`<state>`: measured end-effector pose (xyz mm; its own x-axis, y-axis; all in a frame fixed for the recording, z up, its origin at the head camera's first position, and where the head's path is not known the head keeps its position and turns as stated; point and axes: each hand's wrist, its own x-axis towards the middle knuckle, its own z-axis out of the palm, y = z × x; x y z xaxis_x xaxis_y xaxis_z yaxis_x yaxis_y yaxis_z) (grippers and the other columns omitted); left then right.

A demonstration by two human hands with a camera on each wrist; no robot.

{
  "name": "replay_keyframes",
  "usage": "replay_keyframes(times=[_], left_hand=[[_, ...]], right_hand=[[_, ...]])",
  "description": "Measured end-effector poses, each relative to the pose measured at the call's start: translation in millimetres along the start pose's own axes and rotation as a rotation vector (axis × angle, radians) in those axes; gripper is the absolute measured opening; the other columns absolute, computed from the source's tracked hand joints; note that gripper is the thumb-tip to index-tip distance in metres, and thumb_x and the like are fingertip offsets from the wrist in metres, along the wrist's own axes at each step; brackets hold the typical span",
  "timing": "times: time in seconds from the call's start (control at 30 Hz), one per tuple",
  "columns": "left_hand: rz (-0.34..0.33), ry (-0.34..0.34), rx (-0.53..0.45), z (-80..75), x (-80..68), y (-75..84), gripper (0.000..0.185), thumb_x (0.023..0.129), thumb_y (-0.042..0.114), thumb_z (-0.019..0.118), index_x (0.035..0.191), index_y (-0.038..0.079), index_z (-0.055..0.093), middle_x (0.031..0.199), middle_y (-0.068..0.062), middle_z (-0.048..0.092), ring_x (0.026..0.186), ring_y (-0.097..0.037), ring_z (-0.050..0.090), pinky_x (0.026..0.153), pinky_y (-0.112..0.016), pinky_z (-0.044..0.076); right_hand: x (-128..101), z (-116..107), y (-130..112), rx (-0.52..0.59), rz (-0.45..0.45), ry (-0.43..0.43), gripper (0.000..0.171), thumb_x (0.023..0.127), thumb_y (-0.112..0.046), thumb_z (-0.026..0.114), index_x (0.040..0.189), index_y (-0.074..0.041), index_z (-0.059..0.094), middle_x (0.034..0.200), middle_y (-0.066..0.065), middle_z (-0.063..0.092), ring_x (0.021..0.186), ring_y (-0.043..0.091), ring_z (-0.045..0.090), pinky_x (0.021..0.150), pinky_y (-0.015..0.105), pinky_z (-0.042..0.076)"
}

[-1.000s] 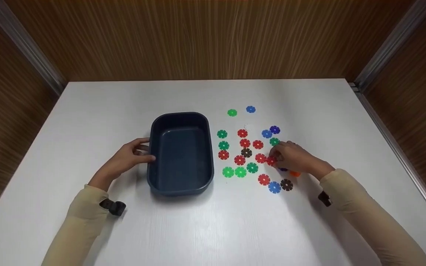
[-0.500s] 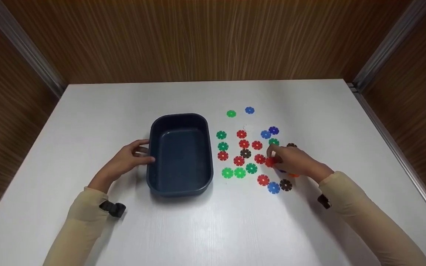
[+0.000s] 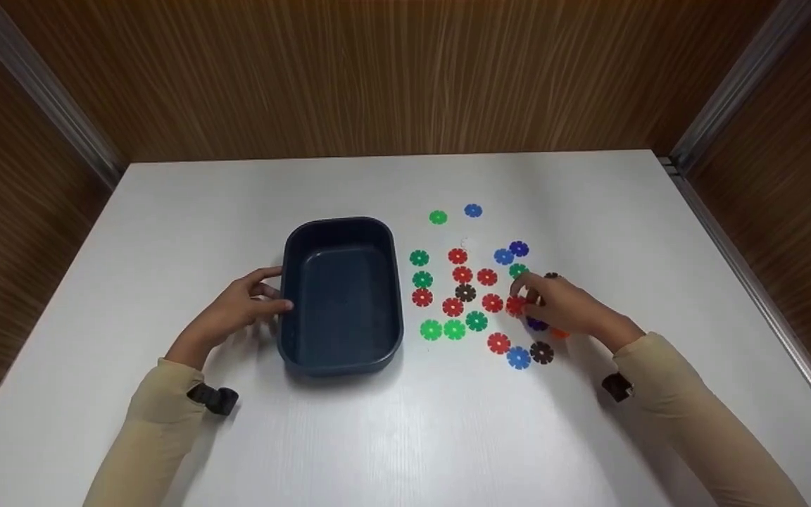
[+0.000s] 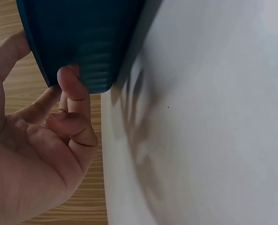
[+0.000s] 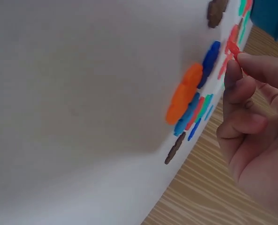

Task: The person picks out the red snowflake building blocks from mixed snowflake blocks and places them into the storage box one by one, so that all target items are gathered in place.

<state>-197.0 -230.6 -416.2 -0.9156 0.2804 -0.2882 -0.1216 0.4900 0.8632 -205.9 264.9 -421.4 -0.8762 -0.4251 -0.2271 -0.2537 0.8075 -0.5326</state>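
As right fingers [image 5: 264,66] pinch a red disc [image 3: 514,306] (petal-edged), left fingers [image 4: 75,91] grip a smooth, round-cornered tray [image 3: 346,303], dark blue.

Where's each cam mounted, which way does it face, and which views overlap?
Head: on the head, facing forward and down at the table, tray and discs; left hand, right hand and both sleeved forearms show.
Left wrist: on that wrist, facing its hand at the tray; only that hand shows.
Right wrist: on that wrist, facing its hand pinching a red disc; only that hand shows.
Shared: the pinched red disc appears in head and right wrist.
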Motion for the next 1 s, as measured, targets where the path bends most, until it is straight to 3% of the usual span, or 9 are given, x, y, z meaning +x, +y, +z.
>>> replay_keyframes(times=[0.5,0.77,1.0], left_hand=[[0.005,-0.006,-0.021,-1.1,0.7,-4.0,0.078,0.088,0.029,0.071,0.151,0.012,0.029,0.106,-0.006,0.061,0.085,-0.015,0.059,0.074,-0.032,0.039],[-0.003,-0.012,-0.009,-3.3,-0.2,-4.6,0.079,0.089,0.03,0.07,0.152,0.011,0.028,0.105,-0.003,0.06,0.084,-0.014,0.06,0.075,-0.031,0.042],[0.015,-0.012,-0.029,-2.8,1.3,-5.0,0.078,0.088,0.026,0.071,0.151,0.008,0.029,0.102,-0.001,0.062,0.083,-0.012,0.06,0.075,-0.031,0.043]], right_hand=[[3,-11,-9,0.242,-0.017,0.04,0.025,0.097,-0.007,0.053,0.122,-0.01,0.053,0.094,0.014,0.064,0.08,0.03,0.06,0.07,0.03,0.055],[10,-10,-24,0.344,-0.047,0.044,0.029,0.096,-0.004,0.051,0.125,-0.004,0.051,0.093,0.02,0.064,0.072,0.023,0.052,0.066,0.029,0.052],[19,-5,-39,0.441,-0.058,0.046,0.029,0.097,-0.007,0.053,0.125,-0.008,0.051,0.095,0.023,0.061,0.077,0.033,0.055,0.073,0.031,0.053]])
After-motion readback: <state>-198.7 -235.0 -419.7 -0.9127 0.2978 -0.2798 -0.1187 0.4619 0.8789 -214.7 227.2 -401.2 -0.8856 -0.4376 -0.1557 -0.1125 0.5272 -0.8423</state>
